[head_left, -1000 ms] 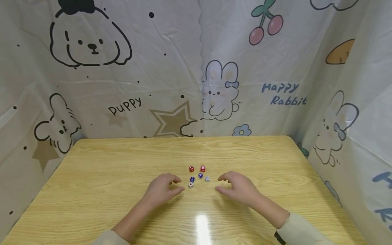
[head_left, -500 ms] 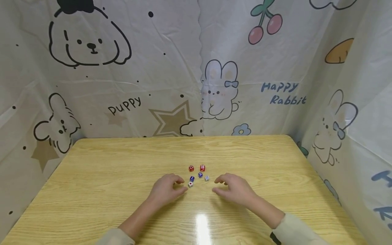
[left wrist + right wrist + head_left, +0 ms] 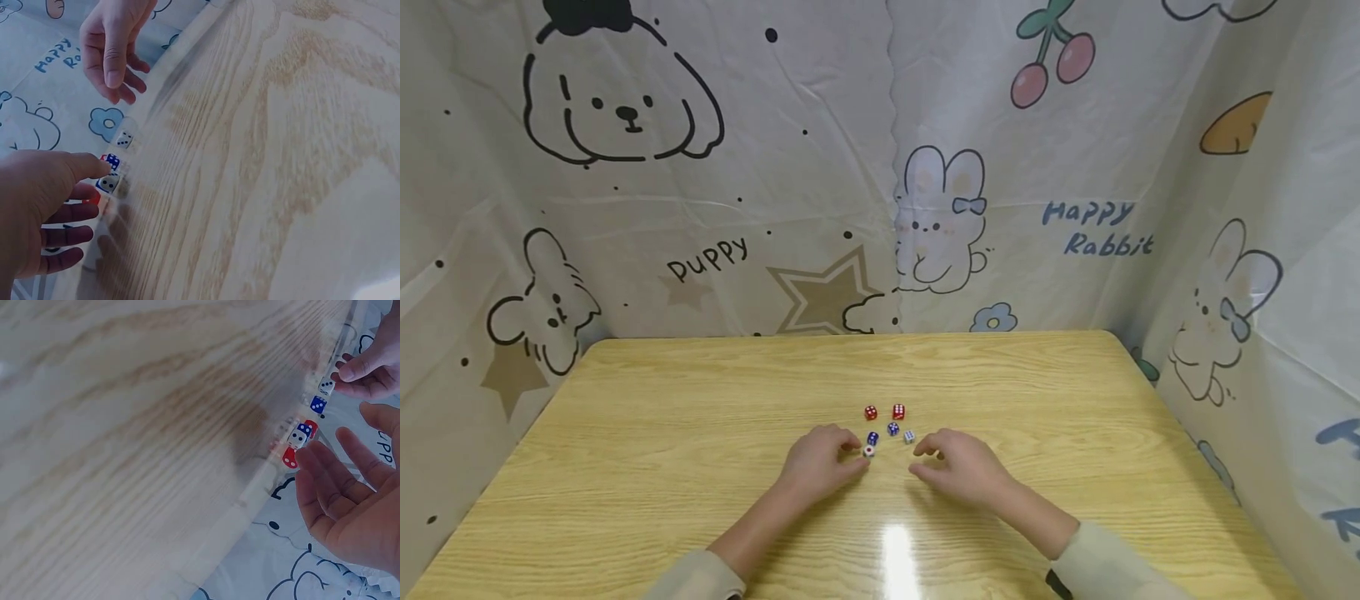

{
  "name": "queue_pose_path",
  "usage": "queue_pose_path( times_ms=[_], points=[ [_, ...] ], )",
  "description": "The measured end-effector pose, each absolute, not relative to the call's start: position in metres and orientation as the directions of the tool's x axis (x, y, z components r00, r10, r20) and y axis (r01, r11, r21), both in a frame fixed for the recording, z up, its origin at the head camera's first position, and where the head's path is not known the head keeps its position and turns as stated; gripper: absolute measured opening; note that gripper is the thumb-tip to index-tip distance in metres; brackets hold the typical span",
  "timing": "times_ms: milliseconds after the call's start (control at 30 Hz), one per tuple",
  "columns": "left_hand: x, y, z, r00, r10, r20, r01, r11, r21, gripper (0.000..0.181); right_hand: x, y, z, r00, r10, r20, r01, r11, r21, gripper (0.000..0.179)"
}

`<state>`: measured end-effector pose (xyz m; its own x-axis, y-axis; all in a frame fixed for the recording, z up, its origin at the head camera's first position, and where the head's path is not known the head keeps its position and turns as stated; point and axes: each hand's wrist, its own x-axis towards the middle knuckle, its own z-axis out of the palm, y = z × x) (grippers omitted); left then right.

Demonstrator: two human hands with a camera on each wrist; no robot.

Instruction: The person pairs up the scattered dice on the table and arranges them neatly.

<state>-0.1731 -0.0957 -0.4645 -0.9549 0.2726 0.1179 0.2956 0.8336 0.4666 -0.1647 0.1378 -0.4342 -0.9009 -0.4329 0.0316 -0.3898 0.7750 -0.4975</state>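
Observation:
Two red dice, two blue dice and two white dice lie in a loose cluster on the table. My left hand (image 3: 822, 463) is at the left of the cluster, thumb and forefinger spread around the near white die (image 3: 868, 451), which shows a red dot. Just behind that lies a blue die (image 3: 872, 437). From the right, my right hand (image 3: 961, 467) is beside the other white die (image 3: 909, 437), fingers loosely bent and holding nothing. The second blue die (image 3: 892, 429) sits between the hands. Farther back are the left red die (image 3: 870, 412) and the right red die (image 3: 898, 412).
The wooden table (image 3: 700, 400) has a bright light reflection near its front. A patterned cloth (image 3: 820, 125) with cartoon animals hangs behind it and along both sides.
Both hands have moved inward: the left hand to the right, up to the near white die, and the right hand to the left. The dice stay in place.

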Motion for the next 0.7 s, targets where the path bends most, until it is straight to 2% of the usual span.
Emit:
queue_pose_path(
  times_ms=[700],
  points=[
    [-0.1755, -0.0865, -0.4666, -0.954, 0.268, 0.136, 0.300, 0.853, 0.426, 0.021, -0.1665, 0.1299, -0.4421, -0.879, -0.476, 0.029, -0.428, 0.759, -0.490, 0.025]
  ],
)
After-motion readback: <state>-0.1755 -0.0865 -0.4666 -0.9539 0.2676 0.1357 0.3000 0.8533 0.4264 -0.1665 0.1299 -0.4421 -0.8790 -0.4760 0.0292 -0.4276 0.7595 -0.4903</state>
